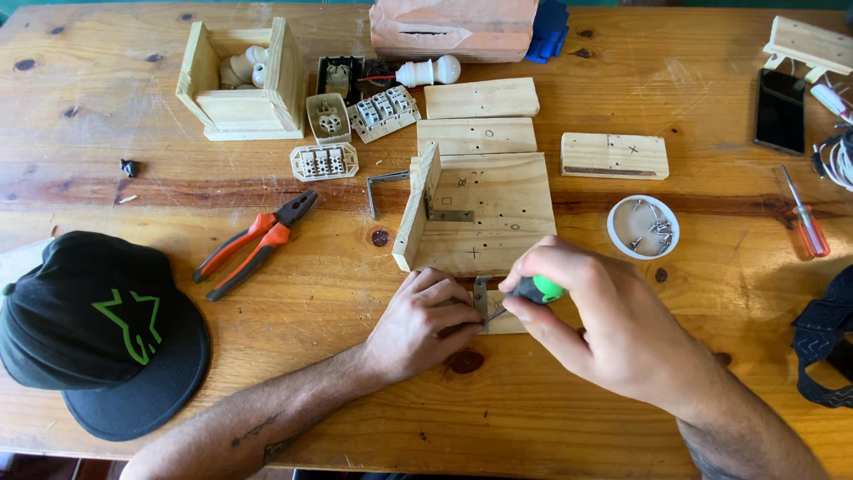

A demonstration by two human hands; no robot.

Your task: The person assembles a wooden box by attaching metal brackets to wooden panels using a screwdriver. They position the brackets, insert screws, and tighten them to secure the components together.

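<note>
Counting what lies on my wooden table

I count two screwdrivers: the green-handled screwdriver (531, 292) low in the middle and a red-handled screwdriver (807, 219) at the right edge. Three loose flat wood blocks sit in the upper middle: upper block (481, 98), middle block (476, 136), marked block (615, 156). One pair of orange pliers (255, 243) left of centre, one black cap (102, 331) at lower left, one white dish of screws (642, 227), one black phone (780, 110) at upper right, one open wooden box (240, 84) at upper left.
</note>
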